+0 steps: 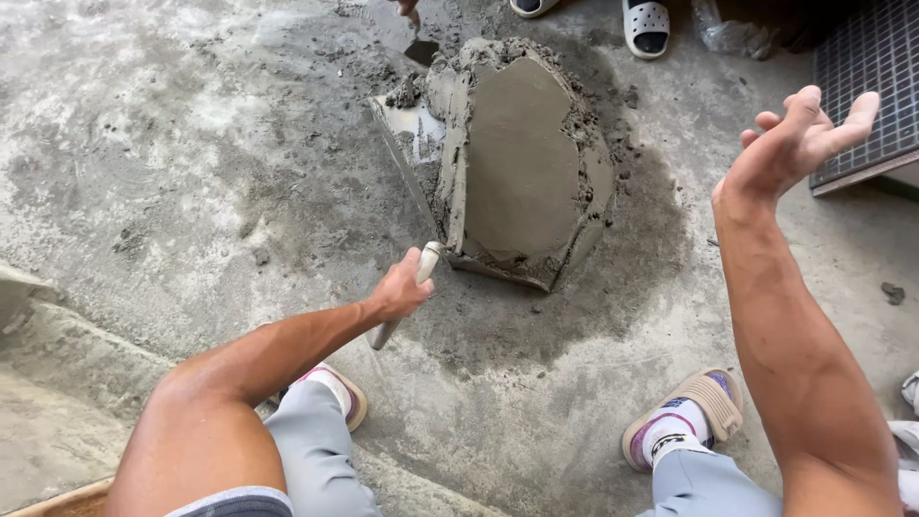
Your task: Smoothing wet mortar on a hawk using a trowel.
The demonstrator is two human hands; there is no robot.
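Note:
A mound of wet grey mortar (522,158) sits on the concrete floor, its top smoothed flat. My left hand (402,285) grips the pale handle of a trowel (414,144), whose long metal blade lies against the mound's left side with mortar on it. My right hand (799,139) is raised in the air to the right of the mound, fingers spread, holding nothing.
Another person's sandalled feet (646,24) stand beyond the mound, and a second small trowel (419,48) pokes in at the top. A dark grid-patterned mat (866,86) lies at the upper right. My own sandalled feet (684,421) are below.

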